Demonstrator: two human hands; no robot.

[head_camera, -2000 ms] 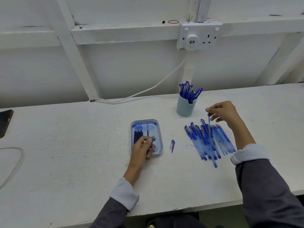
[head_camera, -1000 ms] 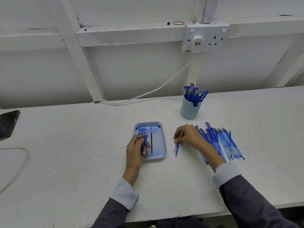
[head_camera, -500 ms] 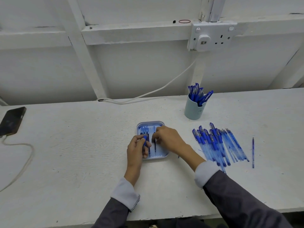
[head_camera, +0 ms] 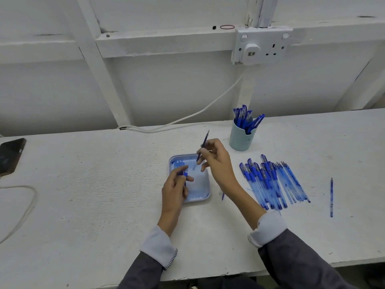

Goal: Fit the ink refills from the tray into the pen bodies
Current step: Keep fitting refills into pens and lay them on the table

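Note:
A small light-blue tray (head_camera: 205, 192) lies mid-table. Above its far edge my right hand (head_camera: 216, 161) pinches a thin dark-blue ink refill (head_camera: 205, 140), tilted up and away. Over the tray's left side my left hand (head_camera: 175, 188) grips a blue pen body (head_camera: 184, 174); most of it is hidden by the fingers. A few blue pieces lie in the tray's far-left corner (head_camera: 179, 163). To the right lies a row of several blue pens (head_camera: 268, 182), and one single thin blue piece (head_camera: 331, 197) lies apart further right.
A pale-blue cup (head_camera: 240, 140) with several blue pens stands behind the row. A small blue piece (head_camera: 223, 196) lies by my right wrist. A black phone (head_camera: 10, 155) with a cable sits at the far left. A white cord runs along the wall to a socket (head_camera: 260, 45).
My right hand went from the pen row to the tray, then lifted a refill out of it. My left hand stayed at the tray holding the pen body.

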